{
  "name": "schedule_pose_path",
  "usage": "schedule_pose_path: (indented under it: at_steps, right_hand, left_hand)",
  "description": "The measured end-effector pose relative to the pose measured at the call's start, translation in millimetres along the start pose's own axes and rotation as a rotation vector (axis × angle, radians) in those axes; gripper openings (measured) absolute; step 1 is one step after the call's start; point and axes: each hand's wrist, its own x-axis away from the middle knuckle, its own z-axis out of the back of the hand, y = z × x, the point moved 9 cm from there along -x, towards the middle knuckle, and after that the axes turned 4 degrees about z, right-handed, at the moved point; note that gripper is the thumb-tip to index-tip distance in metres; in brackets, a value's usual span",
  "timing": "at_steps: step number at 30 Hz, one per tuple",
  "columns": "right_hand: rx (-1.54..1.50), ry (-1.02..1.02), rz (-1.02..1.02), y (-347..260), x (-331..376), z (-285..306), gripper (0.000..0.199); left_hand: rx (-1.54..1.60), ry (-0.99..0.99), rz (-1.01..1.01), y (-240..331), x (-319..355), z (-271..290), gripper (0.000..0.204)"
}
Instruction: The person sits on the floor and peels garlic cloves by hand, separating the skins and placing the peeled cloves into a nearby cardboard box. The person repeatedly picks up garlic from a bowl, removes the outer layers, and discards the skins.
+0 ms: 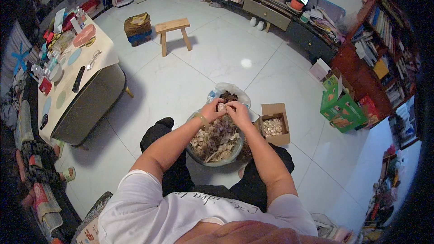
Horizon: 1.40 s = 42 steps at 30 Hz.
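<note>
Between my knees, a basin point(197, 155) holds a heap of dry, papery garlic skins point(216, 139). Over its far side my left hand point(211, 110) is closed around a pale garlic bulb point(221, 107). The fingers of my right hand point(237, 111) pinch at that same bulb from the other side. Just beyond the hands lies a whitish plastic bag point(242, 95) with dark brown clumps point(229, 96) inside. On the right of the basin stands an open cardboard box point(281, 139), partly filled with pale garlic cloves point(273, 127).
A low wooden stool point(173, 25) and a brown-and-blue footstool point(138, 29) stand ahead on the tiled floor. To the left is a cluttered table point(65, 81) with a remote control point(78, 79). A green carton point(340, 108) sits by the bookcase point(361, 70) on the right.
</note>
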Motion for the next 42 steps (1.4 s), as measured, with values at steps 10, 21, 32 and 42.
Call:
schedule_pose_path:
  at_steps: [10, 21, 32, 42]
  right_hand:
    - [-0.126, 0.076, -0.124, 15.3, 8.7, -3.5, 0.017]
    - [-0.063, 0.092, -0.099, 3.7, 5.2, -2.7, 0.017]
    - [-0.065, 0.077, -0.15, 6.0, 6.2, -1.2, 0.016]
    - [-0.139, 0.026, -0.079, 8.0, 1.4, -6.0, 0.017]
  left_hand:
    - [-0.012, 0.043, 0.054, -0.8, 4.3, 2.1, 0.044]
    - [-0.223, 0.109, -0.033, 24.7, 11.9, 14.2, 0.043]
    - [-0.234, 0.044, -0.02, 19.8, 12.6, 3.6, 0.043]
    - [-0.179, 0.093, -0.044, 11.7, 8.3, 2.8, 0.041]
